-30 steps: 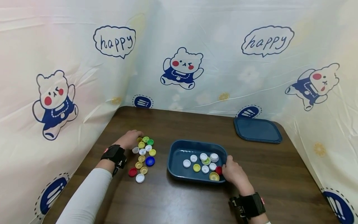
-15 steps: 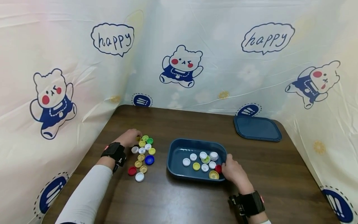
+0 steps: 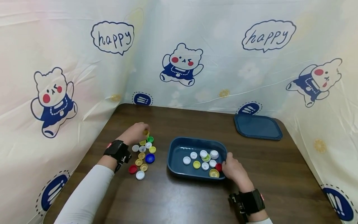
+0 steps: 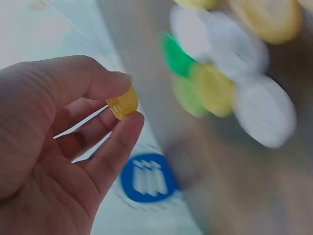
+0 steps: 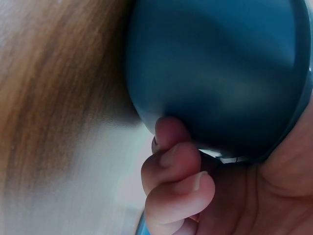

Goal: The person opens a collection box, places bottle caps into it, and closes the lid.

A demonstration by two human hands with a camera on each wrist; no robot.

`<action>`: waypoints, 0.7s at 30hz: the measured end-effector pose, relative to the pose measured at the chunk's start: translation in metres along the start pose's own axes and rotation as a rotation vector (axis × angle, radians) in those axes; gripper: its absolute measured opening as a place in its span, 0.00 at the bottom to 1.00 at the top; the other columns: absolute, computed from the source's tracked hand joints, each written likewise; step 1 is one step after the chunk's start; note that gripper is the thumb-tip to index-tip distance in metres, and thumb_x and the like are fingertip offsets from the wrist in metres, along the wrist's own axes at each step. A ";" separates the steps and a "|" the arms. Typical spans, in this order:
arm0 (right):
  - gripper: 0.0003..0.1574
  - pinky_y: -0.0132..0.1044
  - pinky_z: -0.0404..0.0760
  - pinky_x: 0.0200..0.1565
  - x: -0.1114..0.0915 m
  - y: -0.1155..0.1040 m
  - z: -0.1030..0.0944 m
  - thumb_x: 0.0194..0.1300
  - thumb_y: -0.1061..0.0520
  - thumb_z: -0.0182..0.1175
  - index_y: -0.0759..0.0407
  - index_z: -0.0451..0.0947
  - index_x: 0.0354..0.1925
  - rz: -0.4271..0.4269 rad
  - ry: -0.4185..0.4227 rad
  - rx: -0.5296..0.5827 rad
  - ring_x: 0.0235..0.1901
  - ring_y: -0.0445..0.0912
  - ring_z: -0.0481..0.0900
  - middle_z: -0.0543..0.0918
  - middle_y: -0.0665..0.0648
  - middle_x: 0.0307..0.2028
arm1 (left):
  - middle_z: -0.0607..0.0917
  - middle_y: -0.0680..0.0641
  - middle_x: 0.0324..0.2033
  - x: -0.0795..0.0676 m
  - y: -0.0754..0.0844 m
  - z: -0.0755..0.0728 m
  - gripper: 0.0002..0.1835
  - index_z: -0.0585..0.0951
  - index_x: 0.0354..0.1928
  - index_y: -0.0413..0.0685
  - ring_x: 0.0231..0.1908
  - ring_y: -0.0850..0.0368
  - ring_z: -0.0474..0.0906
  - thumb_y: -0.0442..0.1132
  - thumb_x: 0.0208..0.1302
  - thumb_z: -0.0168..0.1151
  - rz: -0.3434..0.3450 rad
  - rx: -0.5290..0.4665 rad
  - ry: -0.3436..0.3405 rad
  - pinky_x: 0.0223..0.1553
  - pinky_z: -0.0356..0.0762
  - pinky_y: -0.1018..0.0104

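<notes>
Between thumb and finger, my left hand [image 3: 135,133] pinches a golden-yellow bottle cap [image 4: 125,104], raised over the far end of a loose group of caps. That group on the table includes a blue cap [image 3: 150,158], a green cap [image 3: 150,139], a red cap [image 3: 132,169] and several white and yellow ones. My right hand [image 3: 234,170] grips the right end of a dark blue tray [image 3: 177,155]; in the right wrist view its curled fingers [image 5: 181,188] lie against the tray's outer wall. Several white caps, yellow caps and a red cap [image 3: 218,167] lie inside, mostly toward the right.
A flat dark blue lid [image 3: 258,127] lies at the back right of the brown wooden table [image 3: 167,202]. Printed cloth [image 3: 223,71] hangs behind the table and along both sides.
My left hand has lifted the golden-yellow cap off the table at the group's far end and shifted slightly right and away. The right hand and tray have stayed in place.
</notes>
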State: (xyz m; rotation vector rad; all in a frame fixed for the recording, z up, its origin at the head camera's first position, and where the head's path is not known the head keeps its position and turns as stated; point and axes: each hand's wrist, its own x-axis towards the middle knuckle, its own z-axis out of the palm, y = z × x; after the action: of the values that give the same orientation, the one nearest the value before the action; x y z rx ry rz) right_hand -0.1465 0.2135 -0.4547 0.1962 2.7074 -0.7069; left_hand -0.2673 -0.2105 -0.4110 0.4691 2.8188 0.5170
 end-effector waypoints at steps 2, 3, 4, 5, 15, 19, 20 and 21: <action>0.28 0.46 0.74 0.34 0.000 -0.001 -0.001 0.76 0.56 0.47 0.73 0.56 0.64 0.001 0.000 -0.002 0.32 0.55 0.75 0.78 0.70 0.43 | 0.81 0.41 0.47 -0.003 0.017 -0.004 0.16 0.81 0.55 0.38 0.44 0.47 0.78 0.32 0.65 0.64 0.037 -0.003 0.008 0.50 0.82 0.51; 0.27 0.46 0.74 0.34 0.001 -0.001 -0.001 0.76 0.56 0.47 0.73 0.56 0.64 0.000 0.000 -0.003 0.32 0.55 0.75 0.78 0.71 0.44 | 0.81 0.41 0.46 -0.005 0.025 -0.006 0.16 0.81 0.55 0.38 0.44 0.48 0.78 0.31 0.65 0.64 0.061 0.004 0.012 0.50 0.82 0.52; 0.28 0.46 0.74 0.35 0.001 -0.001 -0.002 0.76 0.56 0.47 0.73 0.56 0.64 0.001 0.000 -0.004 0.32 0.55 0.75 0.78 0.71 0.44 | 0.81 0.42 0.46 -0.006 0.033 -0.007 0.16 0.81 0.55 0.39 0.44 0.48 0.78 0.31 0.65 0.64 0.081 0.010 0.012 0.49 0.82 0.53; 0.28 0.46 0.75 0.35 0.001 -0.001 -0.002 0.76 0.56 0.47 0.73 0.56 0.64 0.003 0.000 -0.005 0.32 0.55 0.75 0.77 0.71 0.45 | 0.81 0.43 0.46 -0.007 0.041 -0.007 0.16 0.82 0.54 0.39 0.44 0.49 0.78 0.31 0.65 0.65 0.101 0.016 0.011 0.49 0.82 0.53; 0.28 0.45 0.74 0.34 0.001 0.000 0.001 0.76 0.56 0.47 0.73 0.56 0.64 0.006 0.006 -0.003 0.33 0.55 0.75 0.77 0.71 0.45 | 0.81 0.46 0.49 -0.015 0.099 0.004 0.17 0.82 0.55 0.43 0.49 0.51 0.78 0.34 0.65 0.68 0.264 0.057 -0.043 0.54 0.81 0.55; 0.27 0.46 0.74 0.34 0.001 0.000 0.002 0.76 0.56 0.47 0.73 0.56 0.64 0.004 0.012 -0.003 0.33 0.55 0.75 0.77 0.71 0.45 | 0.81 0.45 0.50 -0.015 0.111 0.012 0.18 0.82 0.56 0.42 0.49 0.52 0.78 0.33 0.65 0.68 0.296 0.057 -0.058 0.54 0.81 0.56; 0.27 0.46 0.74 0.34 0.001 0.000 0.002 0.76 0.56 0.47 0.73 0.56 0.64 0.005 0.011 -0.002 0.33 0.55 0.75 0.77 0.71 0.44 | 0.81 0.46 0.50 -0.015 0.113 0.014 0.18 0.82 0.56 0.42 0.49 0.53 0.78 0.33 0.65 0.68 0.300 0.055 -0.062 0.54 0.81 0.57; 0.27 0.46 0.74 0.34 0.001 0.000 0.002 0.76 0.56 0.47 0.73 0.56 0.64 0.007 0.009 0.000 0.32 0.55 0.75 0.77 0.71 0.44 | 0.81 0.46 0.49 -0.014 0.115 0.016 0.18 0.82 0.56 0.42 0.48 0.53 0.78 0.33 0.65 0.68 0.304 0.049 -0.066 0.54 0.81 0.57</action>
State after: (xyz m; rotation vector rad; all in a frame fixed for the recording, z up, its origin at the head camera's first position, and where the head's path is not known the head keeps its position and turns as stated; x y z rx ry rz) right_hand -0.1469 0.2126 -0.4569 0.2092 2.7145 -0.7055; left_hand -0.2188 -0.1093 -0.3794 0.9153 2.7154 0.4784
